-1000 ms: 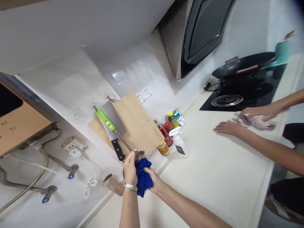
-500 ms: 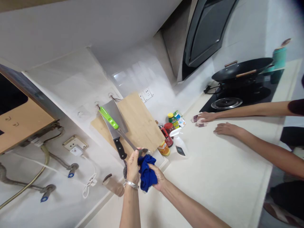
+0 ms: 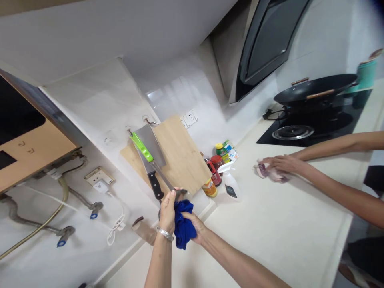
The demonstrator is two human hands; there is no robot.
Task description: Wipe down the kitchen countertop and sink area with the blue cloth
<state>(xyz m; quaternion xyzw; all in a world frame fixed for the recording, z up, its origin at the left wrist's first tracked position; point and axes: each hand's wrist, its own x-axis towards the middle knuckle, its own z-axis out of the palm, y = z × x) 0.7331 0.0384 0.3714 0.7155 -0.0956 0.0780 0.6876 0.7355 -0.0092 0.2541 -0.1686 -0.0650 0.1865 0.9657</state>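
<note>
A ladle [image 3: 142, 148] with a bright green handle hangs from a wall hook, its metal shaft slanting down to the right. My left hand [image 3: 167, 212], with a silver bracelet at the wrist, is closed around its lower end, where the head partly shows past my fingers. Bunched in my right hand [image 3: 196, 228] is a dark blue cloth [image 3: 184, 230], pressed up close to the ladle's head and my left hand. Behind the ladle hang a cleaver [image 3: 154, 186] with a black handle and a wooden cutting board [image 3: 183, 156].
Bottles, jars and a white spray bottle [image 3: 229, 182] stand by the board on the white counter [image 3: 270, 228]. At right, another person's hands [image 3: 283, 163] press a pale cloth [image 3: 277, 177] near the stove [image 3: 270, 136], which bears a wok [image 3: 318, 90]. A brown cup [image 3: 144, 232] sits left.
My hands stay at the ladle's lower end, the blue cloth shifting slightly. The other person's hands came together and drew the pale cloth nearer. The view swung slightly left.
</note>
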